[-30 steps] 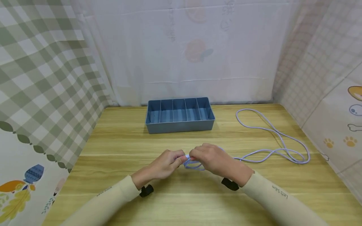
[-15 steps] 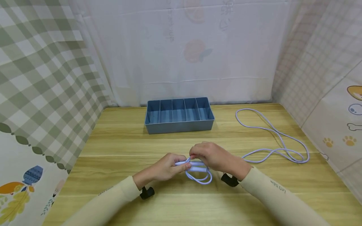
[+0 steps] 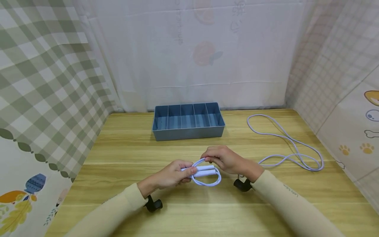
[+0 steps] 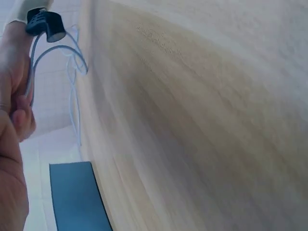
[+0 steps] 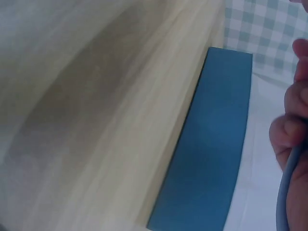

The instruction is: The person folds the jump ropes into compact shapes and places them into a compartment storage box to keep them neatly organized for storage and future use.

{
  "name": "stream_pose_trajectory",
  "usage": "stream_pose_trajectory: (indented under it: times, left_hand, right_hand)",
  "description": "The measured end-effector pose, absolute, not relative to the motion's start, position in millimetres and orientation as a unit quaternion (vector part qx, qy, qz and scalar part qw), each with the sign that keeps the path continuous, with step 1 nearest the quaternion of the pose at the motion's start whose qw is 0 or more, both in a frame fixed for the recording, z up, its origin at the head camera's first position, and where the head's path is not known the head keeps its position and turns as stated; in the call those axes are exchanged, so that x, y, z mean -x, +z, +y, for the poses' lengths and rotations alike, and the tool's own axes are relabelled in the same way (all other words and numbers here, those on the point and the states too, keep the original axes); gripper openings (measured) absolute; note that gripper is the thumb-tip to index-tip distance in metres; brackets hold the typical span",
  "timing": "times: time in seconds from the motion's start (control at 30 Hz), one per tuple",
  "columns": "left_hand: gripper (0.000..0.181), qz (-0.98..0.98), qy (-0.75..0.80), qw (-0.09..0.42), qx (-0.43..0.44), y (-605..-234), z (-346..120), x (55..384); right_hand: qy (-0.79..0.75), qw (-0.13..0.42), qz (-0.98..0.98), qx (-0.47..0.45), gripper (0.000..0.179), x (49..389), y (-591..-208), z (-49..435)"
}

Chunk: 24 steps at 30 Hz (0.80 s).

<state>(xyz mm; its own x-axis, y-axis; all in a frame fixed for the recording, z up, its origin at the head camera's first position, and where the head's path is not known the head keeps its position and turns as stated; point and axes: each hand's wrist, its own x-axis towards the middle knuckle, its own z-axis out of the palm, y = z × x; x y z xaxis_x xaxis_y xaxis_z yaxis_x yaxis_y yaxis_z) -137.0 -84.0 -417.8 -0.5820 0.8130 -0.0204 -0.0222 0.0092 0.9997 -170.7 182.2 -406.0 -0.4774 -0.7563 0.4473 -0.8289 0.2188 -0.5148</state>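
Observation:
A lavender jump rope [image 3: 206, 172] is held above the table in the head view, its two handles lying side by side. My left hand [image 3: 173, 174] grips the handles together with some cord, thumb on top. Loops of cord curve around the handles. To the right, my right hand [image 3: 226, 160] pinches the cord near the upper part of the loop. In the right wrist view, the cord [image 5: 284, 192] runs down from the curled fingers of that hand. The rest of the rope trails behind the right wrist and lies in loose loops on the table.
A blue-grey box [image 3: 189, 133] with several compartments in a row stands at the back of the wooden table [image 3: 127, 144]. Checked cloth [image 3: 53, 72] hangs on the left, and patterned white cloth borders the back and right.
The handles came into view and now stick out rightward from my left hand. My right hand moved slightly up and right, drawing cord round them, and the trailing cord shifted a little.

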Motion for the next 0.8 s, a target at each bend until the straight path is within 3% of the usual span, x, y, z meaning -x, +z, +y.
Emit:
stream_pose_trajectory:
  times: [0.27,0.5,0.6,0.8]
  left_hand:
    - [0.042,0.598,0.690,0.324,-0.247,-417,-82,138]
    - [0.028,0.591,0.737,0.273,-0.182,-413,-77,136]
    - [0.028,0.580,0.763,0.248,-0.144,-410,-76,138]
    - [0.034,0.594,0.774,0.198,-0.096,-410,-70,142]
  right_hand:
    - [0.340,0.051,-0.832,-0.436,0.030,165,-417,182]
    - [0.226,0.049,-0.905,-0.357,0.009,152,-424,179]
    - [0.136,0.061,-0.922,-0.357,0.018,146,-430,178]
    - [0.035,0.106,-0.916,-0.385,0.015,129,-435,167]
